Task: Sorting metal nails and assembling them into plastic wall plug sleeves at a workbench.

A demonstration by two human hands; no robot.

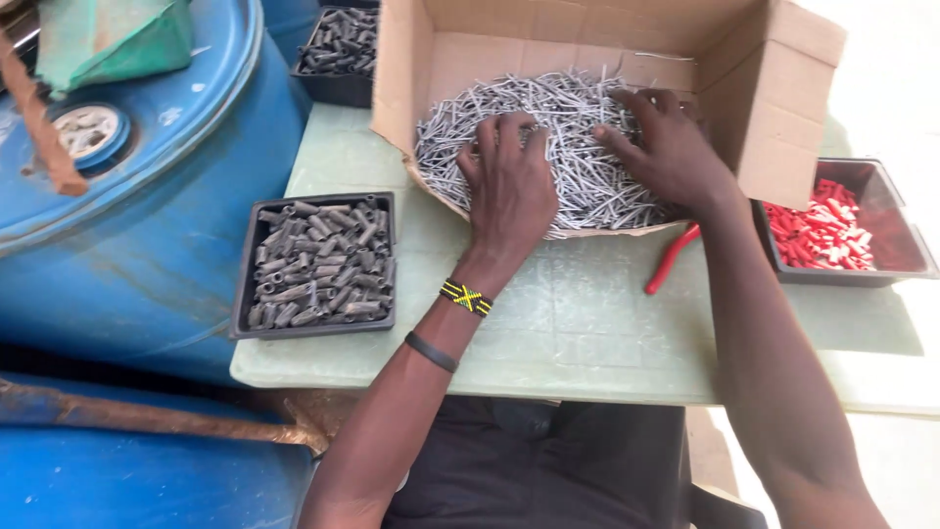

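Both hands were in the box (pixel 431 59), w/ the nails (pixel 573 118) heaped under & ahead of the fingers. Left hand (pixel 507 186) lay flat on the pile, fingers spread, palm down. Right hand (pixel 666 147) also rested on it, fingers splayed & slightly curled; couldn't tell if it pinched any. Box sat on a pale green table (pixel 578 333). 2 trays of grey plugs (pixel 315 263), 1 of red plugs (pixel 818 230), red-handled pliers (pixel 671 260), blue drums (pixel 147 225) alongside.

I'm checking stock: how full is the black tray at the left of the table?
Nearly full. The black tray holds dark grey tubular pieces spread wall to wall, covering its floor almost completely.
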